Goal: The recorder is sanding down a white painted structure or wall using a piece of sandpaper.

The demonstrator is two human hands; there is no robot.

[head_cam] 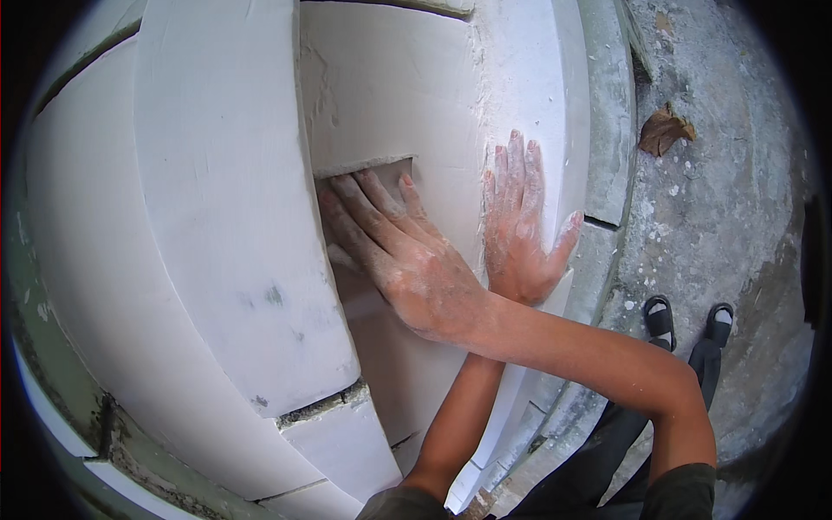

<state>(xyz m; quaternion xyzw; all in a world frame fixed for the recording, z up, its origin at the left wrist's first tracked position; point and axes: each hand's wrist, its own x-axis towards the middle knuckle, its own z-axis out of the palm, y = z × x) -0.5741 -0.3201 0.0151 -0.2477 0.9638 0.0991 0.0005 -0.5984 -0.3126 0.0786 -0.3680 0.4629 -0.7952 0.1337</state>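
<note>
My arms cross, the right forearm passing over the left. My right hand reaches into a shadowed recess in a white, plaster-like surface. Its fingers are spread, and the tips sit under the recess's rough upper edge. The palm is hidden, so I cannot tell whether anything lies beneath it. My left hand rests flat on a long white raised band to the right, thumb out towards its outer edge. White dust coats both hands.
A thick white upright slab stands left of the recess. Grey-green blocks with dark joints border the right side. A dry brown leaf lies on the stained concrete floor. My dark sandals are on that floor.
</note>
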